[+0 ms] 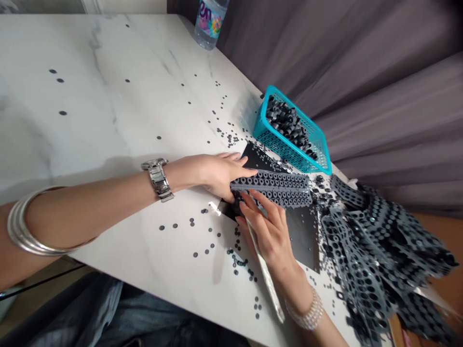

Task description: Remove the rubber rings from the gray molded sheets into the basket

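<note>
A grey foam strip (278, 188) studded with rows of small black rings lies on a black sheet (304, 231) on the white marble table (108, 96). My left hand (220, 171) rests flat on the strip's left end, fingers stretched out. My right hand (269, 229) presses its fingertips on the near edge of the strip, fingers slightly curled and apart. A thin silvery strip (265, 277) runs under my right hand along the table.
A turquoise basket (311, 159) filled with black rings stands behind the strip. A heap of punched-out foam strips (376, 250) spills over the table's right edge. Small black discs (206, 250) are scattered about. A water bottle (210, 24) stands at the far edge.
</note>
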`<action>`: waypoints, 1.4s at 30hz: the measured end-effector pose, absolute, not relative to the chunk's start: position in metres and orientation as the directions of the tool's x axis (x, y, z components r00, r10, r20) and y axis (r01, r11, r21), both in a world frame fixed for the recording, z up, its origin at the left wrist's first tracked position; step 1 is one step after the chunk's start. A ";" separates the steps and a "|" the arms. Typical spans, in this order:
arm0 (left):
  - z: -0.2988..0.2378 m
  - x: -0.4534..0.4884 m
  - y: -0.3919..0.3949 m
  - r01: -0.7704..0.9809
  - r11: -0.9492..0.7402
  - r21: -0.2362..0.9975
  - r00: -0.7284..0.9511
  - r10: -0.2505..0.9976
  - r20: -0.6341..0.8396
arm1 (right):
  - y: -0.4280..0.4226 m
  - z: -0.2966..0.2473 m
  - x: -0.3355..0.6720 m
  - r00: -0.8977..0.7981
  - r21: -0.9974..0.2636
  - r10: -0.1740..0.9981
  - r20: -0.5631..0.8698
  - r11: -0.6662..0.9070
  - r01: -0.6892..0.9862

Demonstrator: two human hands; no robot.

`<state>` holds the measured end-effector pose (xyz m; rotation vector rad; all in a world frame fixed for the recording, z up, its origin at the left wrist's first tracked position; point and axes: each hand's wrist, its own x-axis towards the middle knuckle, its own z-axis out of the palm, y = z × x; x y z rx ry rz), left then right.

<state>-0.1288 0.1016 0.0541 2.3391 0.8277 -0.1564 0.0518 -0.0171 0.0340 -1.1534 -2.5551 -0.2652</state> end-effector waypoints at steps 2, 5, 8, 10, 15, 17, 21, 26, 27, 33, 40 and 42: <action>0.053 -0.129 0.102 0.583 -0.593 0.555 0.804 0.521 -0.287 | -0.017 0.034 0.053 -0.627 0.036 0.690 0.362 0.662 0.749; 0.052 -0.129 0.102 0.586 -0.597 0.548 0.802 0.525 -0.285 | -0.017 0.033 0.054 -0.638 0.064 0.687 0.348 0.662 0.747; 0.054 -0.128 0.101 0.592 -0.604 0.533 0.800 0.522 -0.297 | -0.017 0.032 0.053 -0.653 0.107 0.682 0.331 0.660 0.744; 0.056 -0.128 0.100 0.593 -0.603 0.534 0.799 0.521 -0.299 | -0.016 0.031 0.052 -0.671 0.140 0.670 0.317 0.667 0.732; 0.059 -0.126 0.098 0.641 -0.583 0.499 0.764 0.546 -0.344 | -0.002 0.029 0.047 -0.664 0.255 0.655 0.361 0.615 0.746; 0.058 -0.125 0.097 0.654 -0.577 0.488 0.752 0.563 -0.343 | 0.007 0.033 0.047 -0.592 0.264 0.679 0.435 0.532 0.805; 0.056 -0.126 0.099 0.648 -0.574 0.501 0.755 0.570 -0.324 | 0.009 0.041 0.054 -0.465 0.117 0.710 0.528 0.482 0.868; 0.059 -0.127 0.099 0.631 -0.591 0.502 0.771 0.546 -0.328 | -0.020 0.037 0.064 -0.500 0.017 0.717 0.486 0.564 0.825; 0.059 -0.127 0.099 0.627 -0.590 0.508 0.773 0.548 -0.319 | -0.026 0.035 0.064 -0.525 0.021 0.711 0.469 0.585 0.811; 0.063 -0.128 0.096 0.648 -0.575 0.499 0.758 0.550 -0.350 | -0.036 0.032 0.060 -0.619 0.052 0.686 0.382 0.653 0.755; 0.063 -0.127 0.098 0.652 -0.557 0.515 0.753 0.556 -0.353 | -0.031 0.035 0.061 -0.679 0.139 0.664 0.314 0.675 0.725; 0.064 -0.126 0.097 0.657 -0.559 0.506 0.750 0.555 -0.360 | -0.031 0.033 0.059 -0.705 0.184 0.649 0.287 0.684 0.705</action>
